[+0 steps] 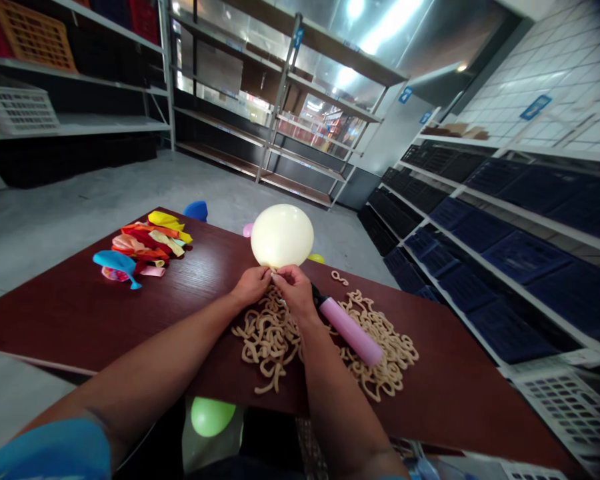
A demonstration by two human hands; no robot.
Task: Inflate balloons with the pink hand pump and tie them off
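A cream-coloured inflated balloon (282, 235) stands just beyond my fingertips, its neck pointing toward me. My left hand (253, 285) pinches that neck from the left. From the right, my right hand (295, 287) closes on the same spot, and the fingers of both hands meet there. Under and around my wrists lie tan, curled rope-like pieces (266, 340) in a loose heap. A pink hand pump (351, 330) with a black end rests on more of them, right of my right wrist. Deflated balloons (147, 243) in several colours are piled at the table's left.
The dark red table (200, 293) spans the foreground. A green balloon (213, 417) is below its near edge, with a blue object (196, 211) past the far edge. Metal shelves (275, 100) stand behind; racks of dark blue crates (525, 263) line the right.
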